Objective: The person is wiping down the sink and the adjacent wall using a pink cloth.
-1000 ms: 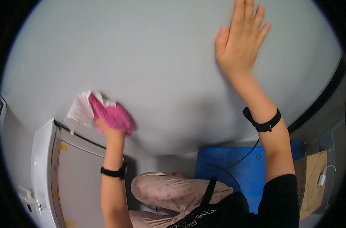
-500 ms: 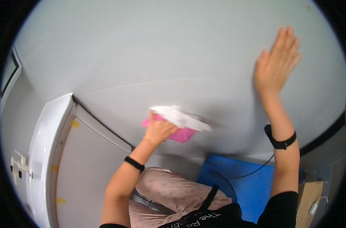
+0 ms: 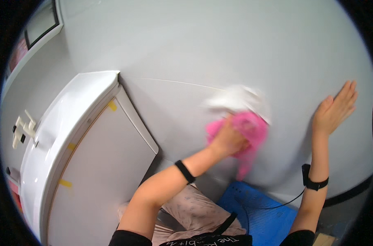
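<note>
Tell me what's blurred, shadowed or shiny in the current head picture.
Head view: the pink cloth and white cloth are smeared, the left hand soft; head view: the right hand is sharper, shadow beside its forearm on the wall; head view: small glints on the white sink; head view: the fisheye leaves black corners.

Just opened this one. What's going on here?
A person's left hand holds a bunched pink cloth at a pale grey wall, with a blurred white sheet next to the cloth. The right hand holds nothing and rests on the wall, fingers extended. A white washbasin stands to the left, and a blue surface lies below.
</note>
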The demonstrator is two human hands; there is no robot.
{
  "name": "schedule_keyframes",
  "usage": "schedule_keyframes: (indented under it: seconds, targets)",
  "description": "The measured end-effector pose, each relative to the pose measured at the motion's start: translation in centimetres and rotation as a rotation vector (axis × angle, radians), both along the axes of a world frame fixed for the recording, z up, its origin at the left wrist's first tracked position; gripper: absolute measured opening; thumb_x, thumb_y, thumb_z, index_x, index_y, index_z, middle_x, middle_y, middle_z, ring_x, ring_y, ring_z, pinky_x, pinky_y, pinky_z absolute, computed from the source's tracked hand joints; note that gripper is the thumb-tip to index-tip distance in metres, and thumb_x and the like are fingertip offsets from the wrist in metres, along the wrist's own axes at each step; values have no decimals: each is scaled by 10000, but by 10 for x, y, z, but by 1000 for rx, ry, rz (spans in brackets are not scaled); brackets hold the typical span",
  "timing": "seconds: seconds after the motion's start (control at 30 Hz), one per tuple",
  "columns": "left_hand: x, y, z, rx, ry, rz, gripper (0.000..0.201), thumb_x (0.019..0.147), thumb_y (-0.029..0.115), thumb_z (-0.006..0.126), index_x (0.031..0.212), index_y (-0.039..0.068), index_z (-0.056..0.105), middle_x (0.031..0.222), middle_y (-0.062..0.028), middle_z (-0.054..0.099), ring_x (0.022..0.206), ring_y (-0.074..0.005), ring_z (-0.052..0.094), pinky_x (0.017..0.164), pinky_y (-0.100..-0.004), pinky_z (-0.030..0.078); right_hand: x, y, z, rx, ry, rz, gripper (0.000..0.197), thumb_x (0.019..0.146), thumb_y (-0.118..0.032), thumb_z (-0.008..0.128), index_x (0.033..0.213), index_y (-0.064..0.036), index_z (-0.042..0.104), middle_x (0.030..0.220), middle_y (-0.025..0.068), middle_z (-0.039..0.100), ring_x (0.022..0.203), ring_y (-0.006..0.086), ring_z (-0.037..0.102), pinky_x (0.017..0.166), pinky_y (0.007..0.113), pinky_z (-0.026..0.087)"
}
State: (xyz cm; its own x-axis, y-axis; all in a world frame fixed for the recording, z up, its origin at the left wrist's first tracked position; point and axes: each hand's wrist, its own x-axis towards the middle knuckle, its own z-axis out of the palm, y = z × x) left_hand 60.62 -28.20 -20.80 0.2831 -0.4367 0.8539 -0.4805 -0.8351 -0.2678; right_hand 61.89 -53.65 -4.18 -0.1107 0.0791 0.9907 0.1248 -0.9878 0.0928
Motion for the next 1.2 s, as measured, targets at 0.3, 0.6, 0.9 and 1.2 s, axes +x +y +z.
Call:
schedule_keyframes:
  seconds: [0.3,0.6,0.9,1.2]
  targets:
    - [0,80,72,-485,193,147,374,849,350,558,1147,132,623,1140,-90,621,1008,-288,597,882,-472,431,2,-1,-8,10,50,-27,646,886,-242,365,1476,-12,235,1550,174,200,1428,409,142,1116,593,68]
    - [20,-58,79,-33,-78,-193,487,862,307,538,1323,151,516,1392,-2,450,1153,-209,514,1043,-568,330,5,-2,-3,22,44,18,659,872,-235,398,1471,-6,246,1545,189,200,1419,446,131,1085,651,49]
    - [9,69,-60,871,-41,-113,354,852,255,542,1189,187,625,1266,55,594,1186,-108,517,1152,-547,175,-7,6,-3,61,88,84,717,845,-217,467,1485,-27,206,1553,167,189,1424,429,125,1082,657,55]
    - [-39,49,94,326,74,146,214,782,269,671,969,167,645,1008,50,616,867,-160,578,1111,-606,224,-18,-4,-3,79,142,82,675,818,-146,528,1443,-20,305,1539,162,225,1408,428,175,1078,661,110]
